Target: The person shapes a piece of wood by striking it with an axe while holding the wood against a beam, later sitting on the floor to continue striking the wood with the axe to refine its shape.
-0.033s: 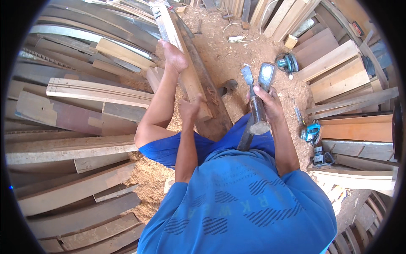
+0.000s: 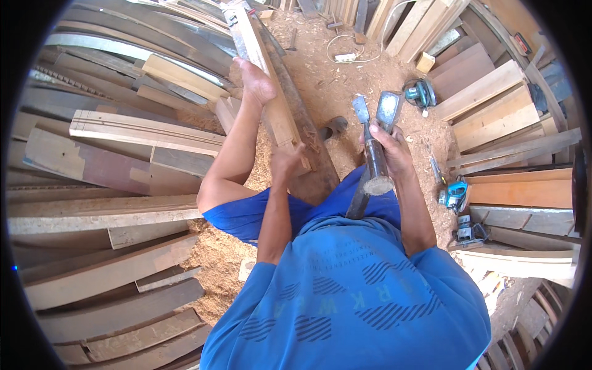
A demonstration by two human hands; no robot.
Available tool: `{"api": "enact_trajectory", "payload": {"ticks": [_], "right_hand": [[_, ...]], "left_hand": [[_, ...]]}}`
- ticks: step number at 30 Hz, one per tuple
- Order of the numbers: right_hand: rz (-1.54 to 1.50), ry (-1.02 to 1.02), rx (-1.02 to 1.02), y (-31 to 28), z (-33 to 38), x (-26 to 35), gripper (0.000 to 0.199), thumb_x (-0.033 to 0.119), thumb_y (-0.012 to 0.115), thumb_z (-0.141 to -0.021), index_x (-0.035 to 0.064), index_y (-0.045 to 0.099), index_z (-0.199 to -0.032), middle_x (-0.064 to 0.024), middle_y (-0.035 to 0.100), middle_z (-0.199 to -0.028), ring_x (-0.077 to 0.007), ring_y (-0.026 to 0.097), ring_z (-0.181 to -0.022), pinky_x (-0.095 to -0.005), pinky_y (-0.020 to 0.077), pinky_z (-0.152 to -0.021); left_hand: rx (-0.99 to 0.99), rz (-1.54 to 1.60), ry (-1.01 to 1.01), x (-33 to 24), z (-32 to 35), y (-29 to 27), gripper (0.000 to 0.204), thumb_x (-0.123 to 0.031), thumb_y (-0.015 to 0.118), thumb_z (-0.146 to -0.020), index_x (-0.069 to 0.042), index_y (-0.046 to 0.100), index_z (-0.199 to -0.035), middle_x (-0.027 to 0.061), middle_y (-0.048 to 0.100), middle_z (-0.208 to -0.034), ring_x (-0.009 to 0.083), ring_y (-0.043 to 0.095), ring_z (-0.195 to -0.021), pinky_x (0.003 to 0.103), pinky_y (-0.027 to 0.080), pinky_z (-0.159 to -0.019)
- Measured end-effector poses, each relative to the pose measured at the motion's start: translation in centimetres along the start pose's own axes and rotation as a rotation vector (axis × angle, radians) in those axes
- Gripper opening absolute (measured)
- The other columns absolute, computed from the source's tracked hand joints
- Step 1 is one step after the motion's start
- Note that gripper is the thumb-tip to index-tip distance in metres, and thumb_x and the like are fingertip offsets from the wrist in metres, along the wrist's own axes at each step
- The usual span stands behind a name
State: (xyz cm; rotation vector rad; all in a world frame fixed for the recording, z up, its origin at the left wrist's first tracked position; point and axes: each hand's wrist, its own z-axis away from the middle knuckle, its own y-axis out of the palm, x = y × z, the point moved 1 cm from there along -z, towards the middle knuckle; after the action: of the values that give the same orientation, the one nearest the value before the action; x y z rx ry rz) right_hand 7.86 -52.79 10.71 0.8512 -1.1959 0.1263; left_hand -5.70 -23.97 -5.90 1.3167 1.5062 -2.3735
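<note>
My right hand (image 2: 398,151) is closed around two chisels held blades up in front of my lap. The narrower chisel (image 2: 374,163) has a thick dark handle with a pale, worn round butt towards me. The wider chisel (image 2: 388,110) shows a broad shiny blade beside it; part of its shaft is hidden by the hand and the first handle. My left hand (image 2: 287,163) lies on the near end of a pale wooden beam (image 2: 279,123), its back towards me and its fingers mostly hidden. My bare left foot (image 2: 258,83) presses against the beam, which rests along a darker plank (image 2: 317,179).
Stacked boards (image 2: 142,132) fill the left side, and more planks (image 2: 487,92) lean at the right. A green circular saw (image 2: 419,94) and a blue power tool (image 2: 456,195) lie on the sawdust-covered floor. A white power strip (image 2: 345,57) with its cable lies ahead.
My left hand has moved slightly down and right onto the beam's near end. My right hand and both chisels have stayed in place.
</note>
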Motion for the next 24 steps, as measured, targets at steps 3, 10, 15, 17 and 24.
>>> {"api": "enact_trajectory", "payload": {"ticks": [3,10,15,17,24], "right_hand": [[0.014,-0.037,-0.027,-1.4,0.7,0.5,0.022,0.028,0.072,-0.092,0.0077,0.064,-0.097,-0.0069,0.069,-0.084,-0.0119,0.063,-0.075,-0.0285,0.0507,-0.07],[0.054,-0.045,0.047,0.9,2.9,1.9,0.027,0.031,0.071,-0.092,0.0078,0.061,-0.1,-0.0066,0.069,-0.085,-0.009,0.061,-0.073,-0.0253,0.0509,-0.065],[0.037,-0.101,-0.022,1.6,3.1,1.2,0.03,0.032,0.072,-0.092,0.0069,0.06,-0.104,-0.008,0.069,-0.088,-0.0092,0.062,-0.076,-0.0251,0.0512,-0.064],[0.055,-0.074,0.016,2.2,2.9,1.3,0.029,0.032,0.072,-0.092,0.0075,0.06,-0.102,-0.0076,0.069,-0.088,-0.009,0.062,-0.075,-0.0251,0.051,-0.064],[0.124,-0.011,0.018,1.6,1.6,0.5,0.026,0.031,0.072,-0.092,0.0081,0.062,-0.1,-0.0073,0.069,-0.085,-0.0102,0.061,-0.076,-0.0281,0.0489,-0.068]], "left_hand": [[0.036,0.017,-0.197,-5.0,1.1,1.5,0.079,-0.037,0.077,-0.075,0.002,0.048,-0.137,0.0313,0.064,-0.12,0.0455,0.062,-0.114,0.046,0.049,-0.1],[0.314,0.549,-0.009,-0.1,-1.4,2.6,0.077,-0.031,0.072,-0.076,0.004,0.045,-0.14,0.0259,0.067,-0.119,0.0416,0.064,-0.113,0.045,0.051,-0.097],[0.527,0.331,-0.202,3.5,-1.9,4.0,0.089,-0.046,0.076,-0.076,0.005,0.043,-0.142,0.0249,0.064,-0.122,0.0405,0.063,-0.114,0.05,0.049,-0.099],[0.439,0.118,-0.159,4.0,-1.1,3.0,0.097,-0.05,0.077,-0.075,0.004,0.037,-0.145,0.0261,0.057,-0.131,0.0413,0.057,-0.122,0.053,0.046,-0.101],[0.107,-0.202,-0.356,-8.8,8.5,4.4,0.13,-0.058,0.08,-0.069,-0.001,0.002,-0.157,0.0327,0.019,-0.156,0.0476,0.023,-0.145,0.061,0.032,-0.109]]}}
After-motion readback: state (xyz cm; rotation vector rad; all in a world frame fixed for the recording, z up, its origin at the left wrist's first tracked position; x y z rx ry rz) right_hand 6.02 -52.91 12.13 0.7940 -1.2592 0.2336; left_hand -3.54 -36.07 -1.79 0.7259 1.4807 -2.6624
